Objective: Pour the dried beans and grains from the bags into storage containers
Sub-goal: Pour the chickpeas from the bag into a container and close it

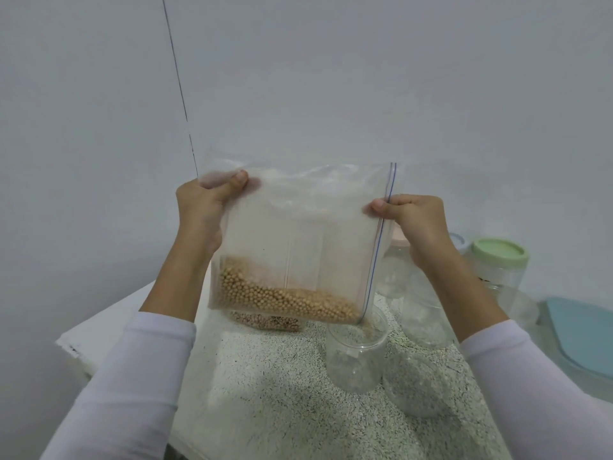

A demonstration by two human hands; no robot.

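Note:
A clear zip bag [298, 227] hangs turned on its side above the speckled counter [265, 376], its zip edge facing right. Tan round beans [285, 298] lie along its lower edge. My left hand [205, 207] pinches the bag's upper left corner. My right hand [414, 224] pinches the zip edge at the right. The bag's lower right corner sits over an open clear jar [356, 353], and a few beans show at the jar's mouth.
A second bag of beans [268, 322] lies on the counter behind the held bag. Other clear jars stand at the right, one with a green lid [499, 252], one open [426, 323]. A blue-lidded box [583, 333] sits at the far right. The counter's left edge is close.

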